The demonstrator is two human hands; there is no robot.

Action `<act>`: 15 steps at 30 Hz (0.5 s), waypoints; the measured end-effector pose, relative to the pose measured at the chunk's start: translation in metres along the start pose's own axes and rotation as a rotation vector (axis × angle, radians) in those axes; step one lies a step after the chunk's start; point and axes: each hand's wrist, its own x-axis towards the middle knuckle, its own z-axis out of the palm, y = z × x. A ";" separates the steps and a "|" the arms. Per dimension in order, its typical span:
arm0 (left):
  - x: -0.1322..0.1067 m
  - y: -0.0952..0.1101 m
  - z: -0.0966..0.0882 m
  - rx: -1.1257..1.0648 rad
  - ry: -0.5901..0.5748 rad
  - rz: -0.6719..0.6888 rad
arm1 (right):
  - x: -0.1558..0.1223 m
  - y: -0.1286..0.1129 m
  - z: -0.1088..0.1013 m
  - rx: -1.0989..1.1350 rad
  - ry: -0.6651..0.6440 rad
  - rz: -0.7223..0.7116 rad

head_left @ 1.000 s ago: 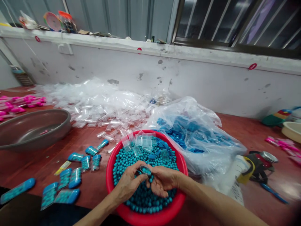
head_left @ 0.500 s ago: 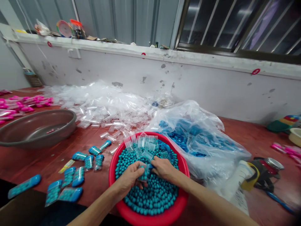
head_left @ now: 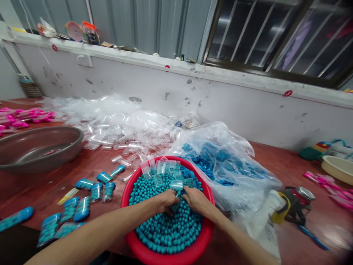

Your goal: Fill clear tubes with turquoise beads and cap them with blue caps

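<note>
A red basin (head_left: pixel 127 200) full of round turquoise beads (head_left: pixel 168 237) stands in front of me. Both of my hands are over it, close together. My left hand (head_left: pixel 167 201) is palm down, its curled fingers among the beads; what they hold is hidden. Fingers bent, my right hand (head_left: pixel 195 199) grips at the near side of a small clear plastic case (head_left: pixel 176 184), which tilts up between the hands. Part of the case is covered by my fingers. Other clear cases (head_left: pixel 160 168) and blue caps (head_left: pixel 189 175) lie on the beads at the basin's far side.
Several bead-filled cases with blue caps (head_left: pixel 82 209) lie left of the basin. Behind is a heap of clear cases (head_left: pixel 118 121). A plastic bag of blue parts (head_left: pixel 220 158) sits right, a brown basin (head_left: pixel 73 141) left. A red-bodied tool (head_left: pixel 302 195) lies at right.
My left hand has turned palm down and moved right, its fingers lower among the beads. The bead-holding case it held up is no longer plain to see. The view has shifted slightly right.
</note>
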 end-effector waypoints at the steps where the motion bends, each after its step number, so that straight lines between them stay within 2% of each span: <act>1: -0.001 0.003 0.001 -0.017 -0.015 -0.016 | 0.001 0.002 -0.001 0.065 -0.004 0.007; 4: -0.014 0.013 -0.002 -0.087 -0.061 -0.023 | 0.002 0.006 -0.005 0.284 -0.043 0.046; 7: -0.033 0.021 -0.008 -0.140 -0.062 0.044 | 0.001 0.004 -0.006 0.489 -0.061 0.060; 10: -0.049 0.020 -0.012 -0.201 -0.024 0.079 | 0.001 -0.006 -0.004 0.759 -0.049 0.041; 13: -0.059 0.012 -0.012 -0.231 0.066 0.077 | 0.003 -0.014 -0.002 1.112 -0.103 0.030; 15: -0.065 0.008 -0.012 -0.230 0.120 0.108 | 0.004 -0.016 0.001 1.195 -0.131 0.040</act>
